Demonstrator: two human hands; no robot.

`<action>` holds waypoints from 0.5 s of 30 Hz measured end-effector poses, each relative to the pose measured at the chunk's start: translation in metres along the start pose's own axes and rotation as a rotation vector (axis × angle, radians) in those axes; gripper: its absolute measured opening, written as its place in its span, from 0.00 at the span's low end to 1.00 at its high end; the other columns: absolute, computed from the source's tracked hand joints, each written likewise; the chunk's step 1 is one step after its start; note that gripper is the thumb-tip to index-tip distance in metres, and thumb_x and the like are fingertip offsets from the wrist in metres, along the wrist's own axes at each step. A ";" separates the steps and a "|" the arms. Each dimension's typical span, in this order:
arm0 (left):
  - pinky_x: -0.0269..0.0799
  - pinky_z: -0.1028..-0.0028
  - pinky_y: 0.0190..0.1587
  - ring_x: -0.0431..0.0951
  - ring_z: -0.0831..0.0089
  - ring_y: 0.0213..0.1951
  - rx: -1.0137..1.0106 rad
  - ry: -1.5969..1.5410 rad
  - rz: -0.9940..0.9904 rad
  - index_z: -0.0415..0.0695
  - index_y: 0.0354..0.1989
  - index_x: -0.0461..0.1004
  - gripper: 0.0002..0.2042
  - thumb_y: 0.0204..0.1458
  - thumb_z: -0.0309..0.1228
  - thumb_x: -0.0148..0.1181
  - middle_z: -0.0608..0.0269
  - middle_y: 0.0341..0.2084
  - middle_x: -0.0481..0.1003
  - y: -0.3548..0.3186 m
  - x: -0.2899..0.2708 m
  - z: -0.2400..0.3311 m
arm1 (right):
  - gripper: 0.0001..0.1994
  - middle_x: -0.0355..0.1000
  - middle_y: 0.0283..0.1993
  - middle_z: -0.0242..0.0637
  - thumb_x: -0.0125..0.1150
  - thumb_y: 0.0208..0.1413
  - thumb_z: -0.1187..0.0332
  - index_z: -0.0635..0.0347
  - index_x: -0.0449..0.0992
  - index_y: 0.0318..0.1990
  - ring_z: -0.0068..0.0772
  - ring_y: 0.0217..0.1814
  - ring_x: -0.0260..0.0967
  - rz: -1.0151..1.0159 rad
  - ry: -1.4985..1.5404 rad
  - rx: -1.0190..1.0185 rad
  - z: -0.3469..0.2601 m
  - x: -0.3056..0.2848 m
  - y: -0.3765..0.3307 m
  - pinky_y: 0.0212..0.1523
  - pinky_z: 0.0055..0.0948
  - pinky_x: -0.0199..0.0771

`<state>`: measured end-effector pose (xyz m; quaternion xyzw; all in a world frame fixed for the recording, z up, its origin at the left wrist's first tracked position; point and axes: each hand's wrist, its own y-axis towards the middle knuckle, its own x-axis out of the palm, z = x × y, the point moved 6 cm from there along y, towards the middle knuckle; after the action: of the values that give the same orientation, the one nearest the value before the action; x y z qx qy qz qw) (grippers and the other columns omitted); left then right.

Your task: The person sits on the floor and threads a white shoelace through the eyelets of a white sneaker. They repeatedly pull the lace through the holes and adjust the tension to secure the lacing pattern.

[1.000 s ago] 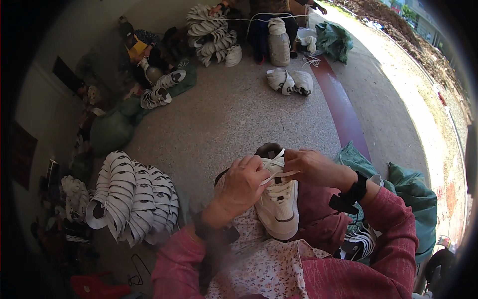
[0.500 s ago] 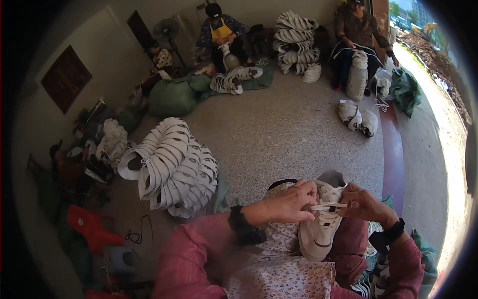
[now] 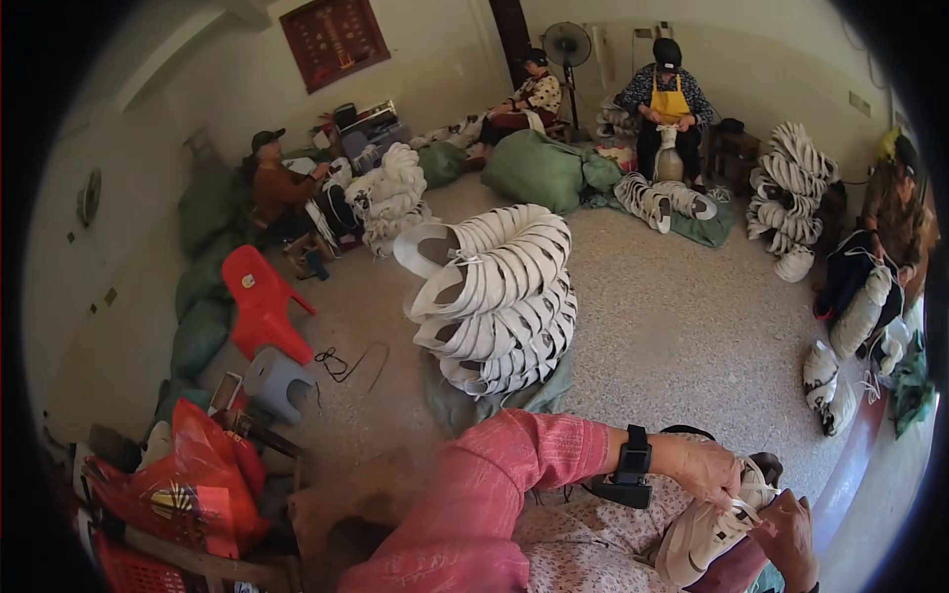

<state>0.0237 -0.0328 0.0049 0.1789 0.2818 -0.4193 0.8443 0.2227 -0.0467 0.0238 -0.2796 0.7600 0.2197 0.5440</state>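
A cream sneaker (image 3: 695, 542) rests on my lap, over a floral apron (image 3: 583, 529), its toe toward me and its dark opening away. White shoelaces (image 3: 748, 507) run across its top. Over the upper part of the shoe, my left hand (image 3: 707, 470) pinches the lace between thumb and fingers. Just to the right, my right hand (image 3: 788, 532) closes on the lace too, its fingertips partly hidden. A dark band with a small box (image 3: 629, 469) circles my left wrist.
Ahead of me a tall stack of nested white shoe uppers (image 3: 494, 306) stands on green cloth. A red chair (image 3: 265, 301), grey stool (image 3: 280, 383) and red plastic bag (image 3: 183, 484) lie left. Several people sit farther back among green sacks (image 3: 534, 170) and shoe piles.
My view has swung left, so the room, the shoe and my hands appear farther right. Both hands still hold the lace, now drawn closer together over the shoe.
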 end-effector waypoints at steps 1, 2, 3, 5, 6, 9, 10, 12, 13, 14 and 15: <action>0.71 0.59 0.36 0.78 0.52 0.30 -0.051 0.121 0.016 0.39 0.26 0.78 0.15 0.49 0.41 0.62 0.51 0.21 0.76 0.000 0.004 -0.005 | 0.13 0.73 0.43 0.45 0.68 0.50 0.70 0.57 0.76 0.44 0.42 0.47 0.72 -0.062 -0.044 -0.023 -0.014 -0.007 0.003 0.53 0.45 0.65; 0.71 0.58 0.35 0.78 0.52 0.29 -0.043 0.220 0.018 0.40 0.25 0.78 0.15 0.48 0.41 0.62 0.52 0.21 0.76 0.002 0.007 -0.005 | 0.14 0.75 0.46 0.49 0.63 0.58 0.71 0.58 0.74 0.51 0.41 0.50 0.73 -0.122 -0.089 -0.044 -0.022 -0.008 0.007 0.57 0.48 0.66; 0.71 0.58 0.34 0.77 0.52 0.29 -0.019 0.321 0.011 0.41 0.24 0.77 0.14 0.48 0.41 0.62 0.53 0.20 0.76 0.007 0.008 0.004 | 0.11 0.71 0.34 0.40 0.75 0.37 0.68 0.57 0.79 0.29 0.45 0.36 0.72 0.115 -0.134 -0.119 -0.017 -0.003 0.009 0.40 0.41 0.68; 0.70 0.58 0.32 0.77 0.53 0.28 0.032 0.402 -0.010 0.43 0.22 0.77 0.13 0.45 0.42 0.63 0.55 0.19 0.76 0.017 0.012 0.008 | 0.10 0.74 0.41 0.43 0.67 0.52 0.67 0.58 0.75 0.39 0.47 0.39 0.73 -0.008 0.271 0.056 0.014 0.009 0.000 0.43 0.43 0.71; 0.70 0.58 0.32 0.77 0.53 0.27 0.060 0.382 -0.024 0.44 0.21 0.76 0.13 0.44 0.41 0.64 0.56 0.19 0.75 0.025 0.016 0.004 | 0.10 0.75 0.44 0.45 0.63 0.59 0.67 0.59 0.74 0.44 0.47 0.41 0.74 -0.074 0.474 0.138 0.023 0.014 -0.002 0.44 0.44 0.73; 0.70 0.60 0.31 0.77 0.55 0.27 0.089 0.285 -0.095 0.47 0.20 0.77 0.11 0.40 0.41 0.65 0.58 0.18 0.76 0.037 0.005 0.005 | 0.10 0.74 0.40 0.45 0.64 0.59 0.66 0.59 0.74 0.44 0.51 0.39 0.72 -0.103 0.208 0.125 -0.015 -0.009 0.002 0.38 0.42 0.73; 0.70 0.61 0.31 0.77 0.55 0.27 0.091 0.248 -0.116 0.48 0.20 0.78 0.10 0.39 0.41 0.65 0.58 0.18 0.76 0.039 0.000 0.006 | 0.10 0.74 0.39 0.45 0.63 0.60 0.65 0.59 0.74 0.44 0.51 0.39 0.72 -0.115 0.208 0.144 -0.021 -0.010 0.004 0.37 0.42 0.73; 0.70 0.63 0.33 0.79 0.63 0.29 0.020 0.149 -0.177 0.49 0.25 0.83 0.11 0.38 0.43 0.69 0.62 0.21 0.79 0.050 0.001 -0.016 | 0.10 0.73 0.37 0.45 0.62 0.61 0.65 0.59 0.74 0.45 0.52 0.39 0.71 -0.143 0.204 0.184 -0.027 -0.010 0.008 0.36 0.43 0.73; 0.70 0.63 0.34 0.79 0.65 0.30 0.001 0.109 -0.202 0.50 0.27 0.84 0.12 0.38 0.43 0.70 0.63 0.22 0.80 0.055 0.000 -0.023 | 0.11 0.74 0.37 0.46 0.61 0.62 0.64 0.59 0.74 0.46 0.53 0.39 0.71 -0.163 0.131 0.124 -0.021 -0.005 0.008 0.37 0.43 0.72; 0.71 0.64 0.35 0.80 0.67 0.31 -0.018 0.068 -0.227 0.51 0.29 0.85 0.12 0.38 0.43 0.71 0.64 0.24 0.81 0.058 0.001 -0.029 | 0.11 0.74 0.37 0.48 0.59 0.63 0.63 0.60 0.74 0.47 0.53 0.39 0.72 -0.183 0.058 0.064 -0.003 0.007 0.004 0.37 0.44 0.72; 0.71 0.65 0.35 0.80 0.68 0.31 -0.040 0.047 -0.224 0.51 0.30 0.85 0.13 0.37 0.43 0.72 0.65 0.24 0.81 0.061 0.002 -0.031 | 0.12 0.74 0.36 0.49 0.58 0.65 0.62 0.60 0.73 0.48 0.54 0.39 0.72 -0.202 -0.008 0.011 0.009 0.019 -0.002 0.37 0.44 0.72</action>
<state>0.0638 0.0180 -0.0168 0.1394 0.3282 -0.5010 0.7886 0.2256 -0.0456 0.0027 -0.3510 0.7268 0.1606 0.5681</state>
